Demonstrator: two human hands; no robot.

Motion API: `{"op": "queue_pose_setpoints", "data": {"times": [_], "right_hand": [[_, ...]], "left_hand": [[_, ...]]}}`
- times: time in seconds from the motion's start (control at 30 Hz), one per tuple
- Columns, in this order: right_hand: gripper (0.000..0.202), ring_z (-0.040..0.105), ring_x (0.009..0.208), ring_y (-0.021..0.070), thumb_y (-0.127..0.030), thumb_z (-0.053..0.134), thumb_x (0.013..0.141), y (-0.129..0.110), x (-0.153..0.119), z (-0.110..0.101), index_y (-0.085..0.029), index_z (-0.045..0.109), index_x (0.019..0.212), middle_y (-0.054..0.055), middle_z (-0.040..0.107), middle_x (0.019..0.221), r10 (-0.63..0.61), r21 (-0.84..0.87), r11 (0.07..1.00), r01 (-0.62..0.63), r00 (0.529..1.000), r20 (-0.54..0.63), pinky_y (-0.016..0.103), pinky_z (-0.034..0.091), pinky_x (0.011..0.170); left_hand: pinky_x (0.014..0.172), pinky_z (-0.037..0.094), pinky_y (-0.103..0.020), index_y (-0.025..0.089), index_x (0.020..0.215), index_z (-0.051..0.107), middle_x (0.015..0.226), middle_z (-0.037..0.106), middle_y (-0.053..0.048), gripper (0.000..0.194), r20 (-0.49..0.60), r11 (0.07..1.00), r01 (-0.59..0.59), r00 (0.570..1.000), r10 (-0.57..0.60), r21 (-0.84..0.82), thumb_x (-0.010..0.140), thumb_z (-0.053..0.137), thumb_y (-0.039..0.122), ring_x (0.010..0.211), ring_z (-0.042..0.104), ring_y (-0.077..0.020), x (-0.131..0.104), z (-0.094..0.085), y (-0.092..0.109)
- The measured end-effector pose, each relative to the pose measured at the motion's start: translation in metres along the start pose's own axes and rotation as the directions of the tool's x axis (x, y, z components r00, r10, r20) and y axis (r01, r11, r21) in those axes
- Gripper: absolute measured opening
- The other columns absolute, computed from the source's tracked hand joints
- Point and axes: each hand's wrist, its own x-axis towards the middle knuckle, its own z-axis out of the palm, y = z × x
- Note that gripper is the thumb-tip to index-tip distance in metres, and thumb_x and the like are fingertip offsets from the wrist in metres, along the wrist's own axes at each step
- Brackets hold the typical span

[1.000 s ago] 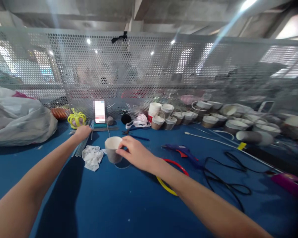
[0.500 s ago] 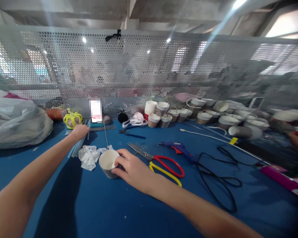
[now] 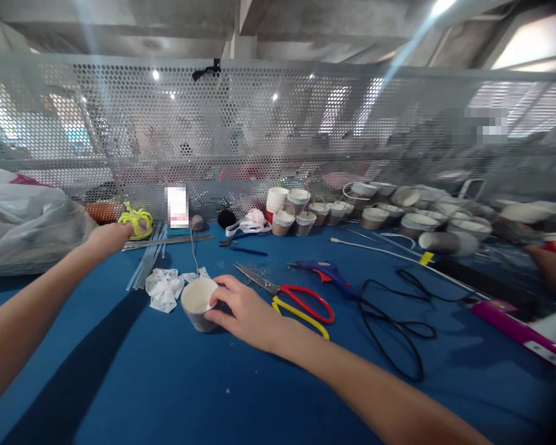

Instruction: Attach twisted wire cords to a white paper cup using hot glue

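My right hand grips the rim of a paper cup, thumb outside and fingertips over the edge. The cup stands upright on the blue table, its side wrapped in grey material. A thin grey yarn runs from behind it to a small grey yarn ball. My left hand reaches out at the left, fingers drawn together beside a yellow woven basket; what is in the fingers is hidden. Crumpled white paper lies left of the cup. Clear glue sticks lie right of my left hand.
Scissors with red and yellow handles lie right of the cup, then a blue glue gun with a looped black cord. Pliers lie behind. Several wrapped cups line the back right. A plastic bag fills the left. Another person's hand shows far right.
My left hand has moved left, from over the glue sticks to beside the yellow basket. My right hand keeps its grip on the cup. The view has shifted slightly.
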Motion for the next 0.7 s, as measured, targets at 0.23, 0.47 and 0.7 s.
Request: {"op": "queue_pose_setpoints", "data": {"times": [0.23,0.47,0.7], "right_hand": [[0.014,0.051,0.095,0.0167,-0.027,0.053,0.078,0.009,0.01,0.008,-0.015,0.056,0.084,0.01,0.048,0.108,-0.049,0.004,0.999,0.049,0.997,-0.065,0.032,0.041,0.086],[0.013,0.051,0.094,0.0169,-0.026,0.052,0.078,-0.002,0.023,0.005,-0.016,0.058,0.083,0.01,0.049,0.106,-0.062,-0.039,0.998,0.058,0.992,-0.108,0.034,0.041,0.086],[0.016,0.05,0.099,0.02,-0.027,0.055,0.077,-0.021,-0.002,0.004,-0.014,0.059,0.085,0.012,0.046,0.112,-0.124,-0.014,0.992,0.124,0.992,-0.035,0.035,0.043,0.085]], "left_hand": [[0.058,0.039,-0.019,0.015,0.065,0.055,0.058,0.057,0.004,0.012,-0.053,0.997,0.073,0.996,-0.073,-0.009,0.073,0.046,0.019,0.059,0.055,-0.013,-0.034,-0.023,-0.043],[0.057,0.038,-0.019,0.014,0.078,0.058,0.07,0.064,-0.002,0.02,-0.126,0.996,0.027,0.991,-0.038,-0.087,0.075,0.04,0.02,0.066,0.058,-0.0147,-0.019,-0.004,0.003],[0.059,0.041,-0.025,0.016,0.076,0.06,0.074,0.066,-0.008,0.02,-0.084,0.977,-0.049,0.996,0.032,-0.209,0.072,0.04,0.018,0.069,0.061,-0.0208,0.009,0.041,0.048]]}}
